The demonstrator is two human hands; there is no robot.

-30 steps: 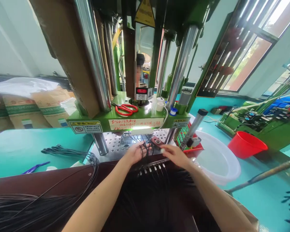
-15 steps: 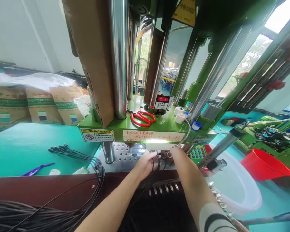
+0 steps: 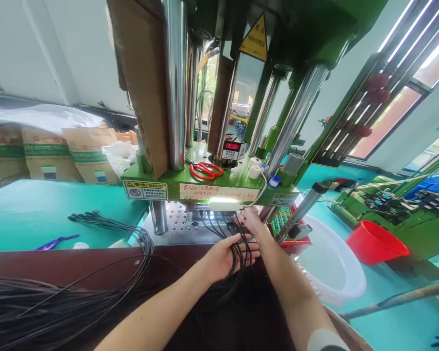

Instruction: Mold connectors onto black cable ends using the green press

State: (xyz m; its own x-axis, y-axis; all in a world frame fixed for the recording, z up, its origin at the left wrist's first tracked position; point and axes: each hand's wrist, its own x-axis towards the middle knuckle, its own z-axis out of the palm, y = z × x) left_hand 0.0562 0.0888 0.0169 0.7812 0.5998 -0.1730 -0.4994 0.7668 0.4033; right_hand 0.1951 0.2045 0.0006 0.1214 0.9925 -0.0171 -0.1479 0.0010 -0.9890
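My left hand [image 3: 225, 256], palm up, is loosely closed around a bundle of black cables [image 3: 237, 258]. From it, several strands spread to the metal mould [image 3: 205, 217] under the green press [image 3: 153, 175]. At the mould's right side, my right hand [image 3: 249, 220] has its fingers curled in, and whatever they grip is hidden. A lit white lamp [image 3: 225, 205] hangs just above the work, partly screening the mould.
Red-handled scissors [image 3: 207, 170] lie on the press plate. More black cables [image 3: 109, 224] rest over the table's left edge. A white tub [image 3: 332, 263] and a red bucket [image 3: 376, 243] stand to the right, beside a metal cylinder arm [image 3: 302, 209].
My left hand has drawn back toward me with the cables, so strands now show stretched to the mould. My right hand, formerly behind the lamp, has come partly into sight. The view has shifted.
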